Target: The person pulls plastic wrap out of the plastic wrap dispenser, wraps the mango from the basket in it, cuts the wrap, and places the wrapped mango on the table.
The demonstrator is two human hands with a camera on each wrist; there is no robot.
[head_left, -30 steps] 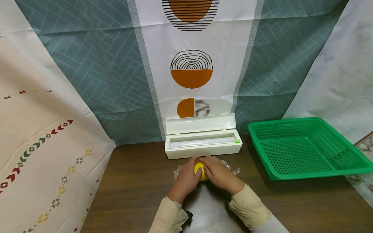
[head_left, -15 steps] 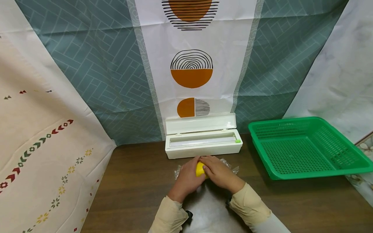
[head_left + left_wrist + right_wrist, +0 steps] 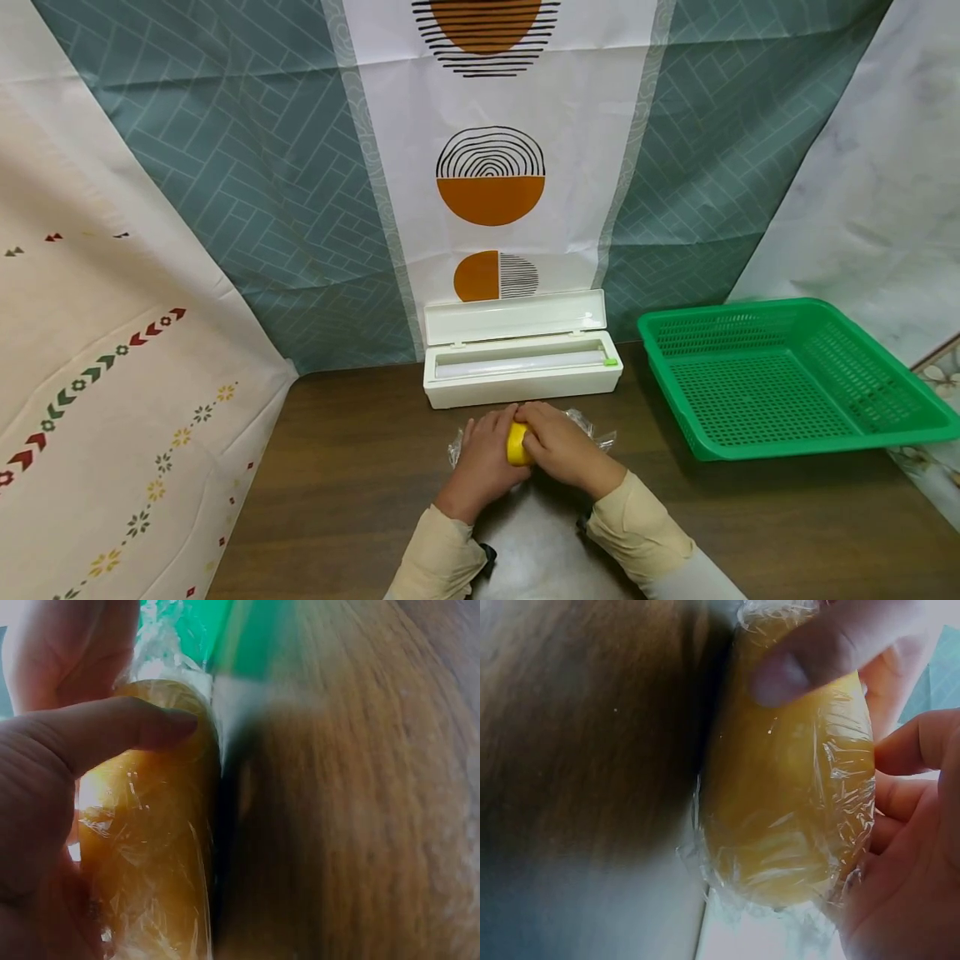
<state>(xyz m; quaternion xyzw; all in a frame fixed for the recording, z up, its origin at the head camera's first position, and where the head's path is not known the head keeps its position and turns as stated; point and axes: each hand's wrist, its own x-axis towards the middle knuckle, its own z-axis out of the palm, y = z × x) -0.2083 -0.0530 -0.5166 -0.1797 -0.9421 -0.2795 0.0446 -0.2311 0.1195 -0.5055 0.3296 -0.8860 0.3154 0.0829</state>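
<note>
A smooth yellow oblong thing (image 3: 517,444), wrapped in clear cling film (image 3: 602,438), lies between both hands close over the table. My left hand (image 3: 486,462) curls round its left side; in the head view the left thumb is hidden. My right hand (image 3: 566,446) grips the other side, with its thumb on the near face. The left wrist view shows a thumb pressed against the wrapped yellow thing (image 3: 157,825). In the right wrist view, fingers touch the far side of the yellow thing (image 3: 787,780), and wrinkled film covers its rounded end.
Just behind the hands stands a white cling film dispenser (image 3: 517,387), its lid raised and a roll inside. A green plastic basket (image 3: 817,450) sits to the right on the brown wooden table (image 3: 337,483). Patterned cloths (image 3: 300,167) hang behind and at the sides.
My left hand has shifted its grip on the yellow thing; its thumb, seen on the front a second ago, is now out of sight. The right hand stays almost where it was.
</note>
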